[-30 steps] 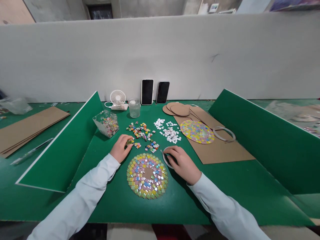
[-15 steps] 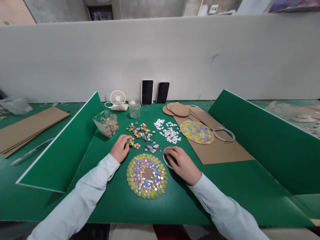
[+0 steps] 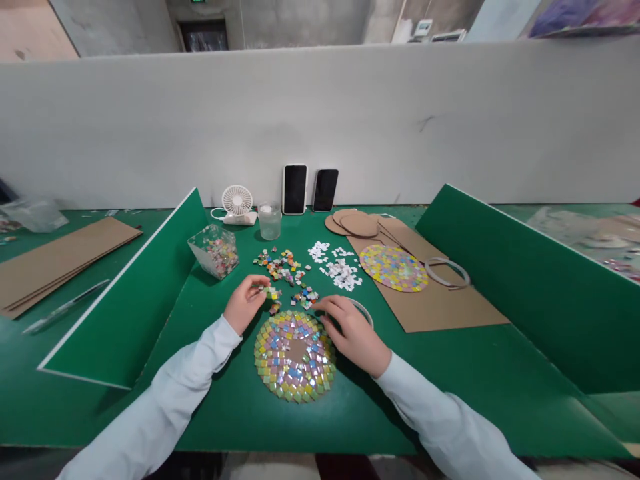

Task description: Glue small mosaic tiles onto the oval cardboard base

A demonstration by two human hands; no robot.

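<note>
In front of me lies a round mosaic (image 3: 270, 353), its small glossy tiles set in yellow-green, pink and blue rings round a bare brown centre. My left hand (image 3: 245, 305) is at its upper left, fingers curled and pinched on a few mosaic tiles (image 3: 272, 293). Over the mosaic's upper right edge hovers my right hand (image 3: 353, 333), thumb and forefinger apart, with nothing visible between them. Its fingertips are close to a small cluster of coloured tiles (image 3: 304, 297). A white ring-shaped coil (image 3: 367, 311) sits partly hidden behind that hand.
Loose coloured tiles (image 3: 283, 265) and white tiles (image 3: 343, 273) lie beyond my hands. A clear tub of tiles (image 3: 220, 257) stands left. At right are another mosaic disc (image 3: 393, 268), cardboard (image 3: 415, 313) and a second coil (image 3: 450, 261). Green panels (image 3: 125, 293) flank the workspace.
My right hand has left the white coil and moved left to the mosaic's upper edge; the coil now lies farther right. My left hand has shifted slightly right with the tiles at its fingertips.
</note>
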